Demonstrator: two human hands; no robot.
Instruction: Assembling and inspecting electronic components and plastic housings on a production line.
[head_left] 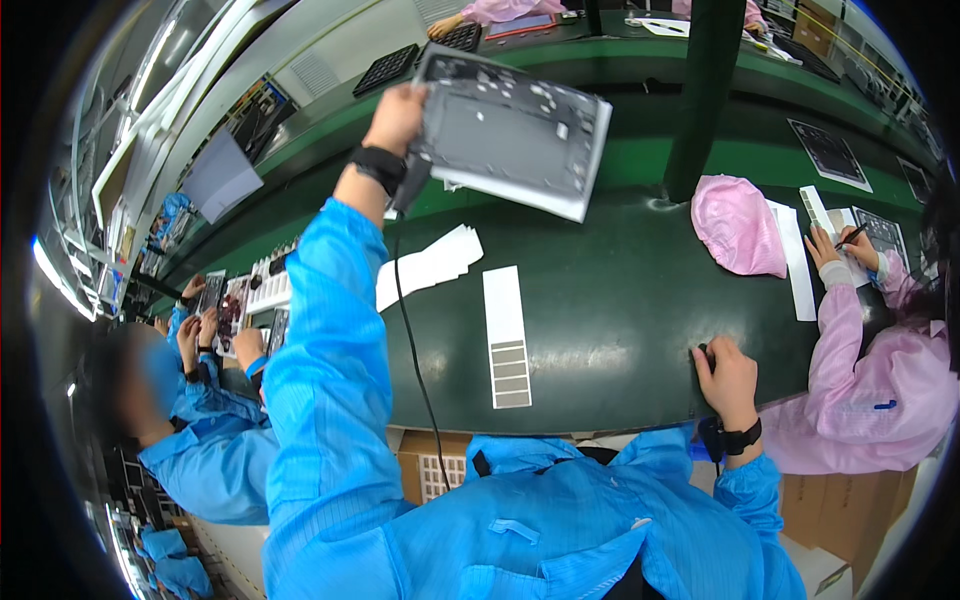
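My left hand (pixel 397 117) is raised high and grips the left edge of a flat grey device housing panel (pixel 515 130), held in the air above the dark green work surface (pixel 620 300). A black wrist strap with a dangling cord sits on that wrist. My right hand (pixel 727 378) rests on the work surface near its front edge, fingers curled, touching a small dark item that is mostly hidden. A long white strip with grey stickers (pixel 506 336) lies between my hands, and a stack of white strips (pixel 428 266) lies beside my left arm.
A pink cap (pixel 737 224) lies at the right, beside a person in pink writing with a pen (pixel 852 235) on sheets. A green post (pixel 705 95) stands behind. People in blue work at trays (pixel 245 300) on the left. Black trays (pixel 386 68) sit on the far bench.
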